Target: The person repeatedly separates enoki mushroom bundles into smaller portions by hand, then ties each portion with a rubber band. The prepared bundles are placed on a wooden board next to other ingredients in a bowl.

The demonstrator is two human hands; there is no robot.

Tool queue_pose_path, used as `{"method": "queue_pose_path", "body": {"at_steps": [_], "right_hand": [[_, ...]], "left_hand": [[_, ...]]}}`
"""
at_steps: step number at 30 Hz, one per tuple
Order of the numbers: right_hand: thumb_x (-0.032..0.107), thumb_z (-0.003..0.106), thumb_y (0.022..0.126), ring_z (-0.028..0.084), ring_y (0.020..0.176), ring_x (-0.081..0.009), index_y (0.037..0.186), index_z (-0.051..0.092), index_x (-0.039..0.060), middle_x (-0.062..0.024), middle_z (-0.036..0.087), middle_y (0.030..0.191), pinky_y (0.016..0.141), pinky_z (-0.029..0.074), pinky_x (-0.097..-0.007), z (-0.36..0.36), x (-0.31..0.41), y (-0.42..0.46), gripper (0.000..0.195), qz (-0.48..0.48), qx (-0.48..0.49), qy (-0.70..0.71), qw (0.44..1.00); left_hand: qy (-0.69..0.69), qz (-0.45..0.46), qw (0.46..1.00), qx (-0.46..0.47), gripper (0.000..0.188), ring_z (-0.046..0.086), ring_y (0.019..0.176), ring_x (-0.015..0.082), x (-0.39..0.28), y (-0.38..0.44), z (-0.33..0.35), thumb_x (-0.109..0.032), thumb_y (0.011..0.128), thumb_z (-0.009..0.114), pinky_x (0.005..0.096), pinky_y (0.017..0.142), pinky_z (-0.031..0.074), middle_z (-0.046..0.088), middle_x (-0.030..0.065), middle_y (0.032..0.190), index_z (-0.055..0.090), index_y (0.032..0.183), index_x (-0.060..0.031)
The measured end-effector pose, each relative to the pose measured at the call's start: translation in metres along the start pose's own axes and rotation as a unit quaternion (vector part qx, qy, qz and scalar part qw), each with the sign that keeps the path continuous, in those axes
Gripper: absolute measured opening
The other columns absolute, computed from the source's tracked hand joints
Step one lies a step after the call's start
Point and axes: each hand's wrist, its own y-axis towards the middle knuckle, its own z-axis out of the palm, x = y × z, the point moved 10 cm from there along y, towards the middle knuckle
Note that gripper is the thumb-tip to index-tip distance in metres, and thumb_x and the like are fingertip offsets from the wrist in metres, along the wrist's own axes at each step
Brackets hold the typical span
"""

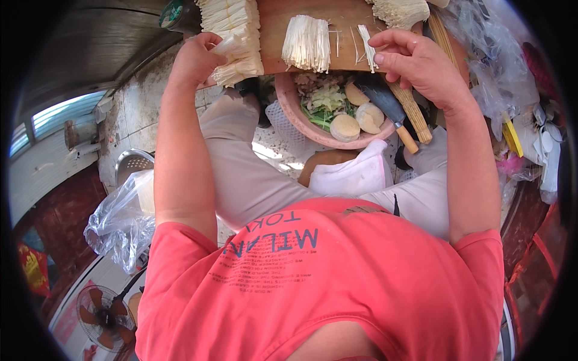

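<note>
At the upper left, my left hand (197,61) has its thumb and fingertips on a small pale bunch of enoki mushrooms (232,45), against a long stack of enoki bunches (230,18) on the wooden board (273,43). My right hand (417,63) hovers over the board's right side, thumb and forefinger apart. Just beside its fingertips lies a thin bunch of enoki (367,48); whether they touch is unclear. Between the hands rests a thicker enoki bundle (307,44), with a few loose stems (354,43) to its right.
Below the board, a clay-coloured basin (289,115) holds greens and cut-off enoki root ends (345,127). A cleaver (381,99) and a tied bundle of thin sticks (411,110) lean across its right rim. More enoki (402,12), bamboo skewers (441,38) and clear plastic bags (496,58) are at upper right.
</note>
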Motion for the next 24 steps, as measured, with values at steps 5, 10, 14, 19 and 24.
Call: {"method": "queue_pose_path", "body": {"at_steps": [5,10,14,19,24], "right_hand": [[0.025,0.069,0.085,0.056,0.067,-0.0060,0.111,0.065,0.0037,0.0018,0.060,0.078,0.058,0.044,-0.0221,0.007,0.000,-0.005,0.034,-0.006,0.008,-0.024,1.000],[0.023,0.069,0.084,0.057,0.067,-0.0081,0.110,0.065,0.0020,0.0003,0.061,0.077,0.059,0.046,-0.0239,0.015,-0.003,-0.004,0.033,-0.021,0.033,-0.022,0.999],[0.021,0.068,0.083,0.058,0.068,-0.0101,0.109,0.065,-0.0002,-0.0020,0.063,0.078,0.061,0.048,-0.0259,0.019,0.003,-0.008,0.034,-0.038,0.036,-0.039,0.998],[0.021,0.069,0.081,0.060,0.070,-0.0121,0.108,0.065,-0.0020,-0.0048,0.064,0.078,0.065,0.049,-0.0278,0.018,0.009,-0.009,0.035,-0.054,0.037,-0.077,0.995],[0.022,0.070,0.081,0.061,0.071,-0.0127,0.107,0.066,0.0002,-0.0042,0.065,0.078,0.067,0.050,-0.0282,0.021,0.002,-0.006,0.034,-0.058,0.033,-0.086,0.994]], "left_hand": [[0.164,0.055,0.984,0.049,0.039,0.065,0.075,0.0221,-0.001,-0.009,0.026,-0.006,0.066,0.074,0.0345,0.067,0.053,0.067,0.0096,0.092,0.064,0.103,-0.0048],[0.370,0.109,0.914,-0.122,0.026,0.064,0.099,0.0325,-0.023,-0.018,0.024,-0.017,0.076,0.067,0.0478,0.084,0.049,0.062,0.0098,0.115,0.066,0.101,-0.0137],[0.359,0.096,0.923,-0.102,0.019,0.063,0.102,0.0355,-0.017,-0.015,0.032,-0.014,0.079,0.061,0.0502,0.085,0.049,0.060,0.0122,0.116,0.064,0.098,-0.0133],[0.289,0.094,0.948,-0.098,0.018,0.060,0.098,0.0391,-0.005,-0.010,0.030,-0.014,0.074,0.062,0.0458,0.082,0.050,0.063,0.0162,0.103,0.060,0.091,-0.0088],[0.273,0.087,0.954,-0.087,0.011,0.062,0.090,0.0386,-0.007,-0.008,0.032,-0.012,0.074,0.058,0.0473,0.075,0.049,0.065,0.0185,0.086,0.060,0.084,-0.0075]]}}
